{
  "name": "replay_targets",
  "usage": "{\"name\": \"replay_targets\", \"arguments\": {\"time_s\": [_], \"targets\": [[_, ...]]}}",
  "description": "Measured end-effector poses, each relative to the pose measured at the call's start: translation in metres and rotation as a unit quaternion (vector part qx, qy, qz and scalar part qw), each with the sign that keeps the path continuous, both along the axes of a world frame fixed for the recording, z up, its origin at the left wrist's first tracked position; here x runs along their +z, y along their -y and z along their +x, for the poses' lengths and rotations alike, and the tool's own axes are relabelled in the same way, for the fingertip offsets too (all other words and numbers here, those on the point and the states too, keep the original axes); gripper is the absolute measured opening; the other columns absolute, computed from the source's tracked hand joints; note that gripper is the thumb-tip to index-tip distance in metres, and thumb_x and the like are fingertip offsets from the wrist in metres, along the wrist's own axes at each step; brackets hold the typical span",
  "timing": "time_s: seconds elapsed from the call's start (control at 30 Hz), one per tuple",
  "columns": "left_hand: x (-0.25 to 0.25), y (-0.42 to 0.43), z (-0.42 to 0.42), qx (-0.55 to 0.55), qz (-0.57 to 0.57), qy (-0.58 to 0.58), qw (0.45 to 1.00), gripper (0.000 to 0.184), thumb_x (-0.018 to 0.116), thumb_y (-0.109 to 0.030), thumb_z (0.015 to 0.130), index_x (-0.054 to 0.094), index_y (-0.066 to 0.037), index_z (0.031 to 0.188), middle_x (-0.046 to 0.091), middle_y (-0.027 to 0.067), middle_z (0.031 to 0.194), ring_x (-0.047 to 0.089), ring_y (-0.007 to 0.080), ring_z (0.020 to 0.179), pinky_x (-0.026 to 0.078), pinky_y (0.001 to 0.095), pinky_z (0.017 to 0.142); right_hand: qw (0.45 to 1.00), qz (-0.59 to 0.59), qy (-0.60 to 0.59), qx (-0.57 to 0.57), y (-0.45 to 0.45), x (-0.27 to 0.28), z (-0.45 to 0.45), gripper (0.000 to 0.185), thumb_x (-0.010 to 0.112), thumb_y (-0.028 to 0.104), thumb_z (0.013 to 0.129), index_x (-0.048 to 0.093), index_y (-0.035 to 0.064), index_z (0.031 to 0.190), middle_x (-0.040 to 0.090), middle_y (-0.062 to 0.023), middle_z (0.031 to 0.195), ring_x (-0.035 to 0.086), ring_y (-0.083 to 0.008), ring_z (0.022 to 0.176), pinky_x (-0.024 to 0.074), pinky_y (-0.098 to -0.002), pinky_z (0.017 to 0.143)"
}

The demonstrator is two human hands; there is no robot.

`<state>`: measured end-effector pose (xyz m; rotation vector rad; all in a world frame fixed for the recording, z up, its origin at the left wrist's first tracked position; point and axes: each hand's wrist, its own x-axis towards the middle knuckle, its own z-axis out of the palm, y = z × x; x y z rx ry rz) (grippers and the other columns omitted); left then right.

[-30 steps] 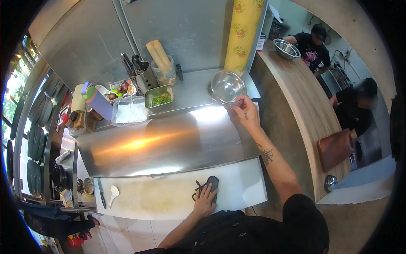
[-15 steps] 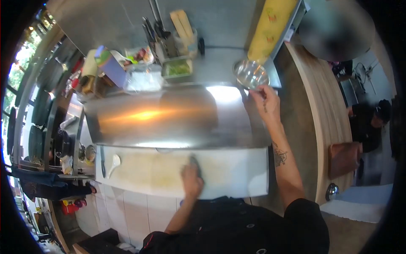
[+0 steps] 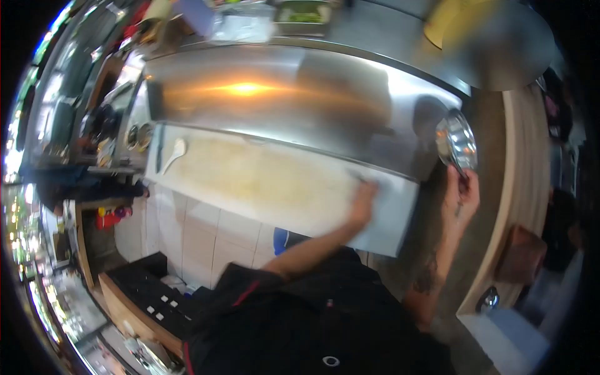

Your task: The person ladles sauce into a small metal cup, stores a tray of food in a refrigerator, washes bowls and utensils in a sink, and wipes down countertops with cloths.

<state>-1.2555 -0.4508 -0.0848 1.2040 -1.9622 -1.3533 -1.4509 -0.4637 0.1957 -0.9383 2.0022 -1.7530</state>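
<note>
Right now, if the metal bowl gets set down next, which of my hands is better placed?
Your right hand, I'd judge: it holds the metal bowl by its edge. Your left hand is over the white board, apart from the bowl, and too blurred to tell whether it holds anything.

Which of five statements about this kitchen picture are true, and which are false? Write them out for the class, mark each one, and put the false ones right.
1. The right hand holds a metal bowl. True.
2. The white spoon lies near the right end of the cutting board. False: the white spoon lies near the left end of the cutting board as pictured.
3. The left hand is at the right half of the cutting board. True.
4. The metal tray at the top of the picture holds something green. True.
5. The metal bowl rests on the cutting board. False: it is held beyond the board's right end.
</note>
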Motion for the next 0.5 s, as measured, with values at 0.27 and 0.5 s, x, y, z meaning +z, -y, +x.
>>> {"name": "replay_targets", "arguments": {"time_s": [0.27, 0.5], "targets": [[0.03, -0.001, 0.077, -0.299, -0.298, -0.067, 0.904, 0.037, 0.055, -0.014, 0.098, 0.073, -0.022, 0.129, 0.057, 0.0108, 0.152, 0.041, 0.0414, 0.151, 0.028, 0.057, 0.128, 0.992, 0.091, -0.07, 0.047, -0.009, 0.007, 0.037, 0.018, 0.073, 0.009, 0.103, 0.066, -0.0017, 0.115, 0.07, -0.0035, 0.104, 0.063, -0.0096, 0.095, 0.0489, -0.0237, 0.087], [0.089, 0.139, 0.387, 0.085, -0.285, 0.241, 0.924, 0.056, 0.064, -0.002, 0.084, 0.074, -0.026, 0.133, 0.049, 0.0253, 0.157, 0.042, 0.0479, 0.147, 0.035, 0.0586, 0.119, 0.993, 0.084, -0.065, 0.053, -0.005, -0.018, 0.146, 0.015, 0.07, 0.007, 0.104, 0.065, -0.001, 0.116, 0.07, -0.0067, 0.108, 0.064, -0.0126, 0.098, 0.0493, -0.0267, 0.091]]}}
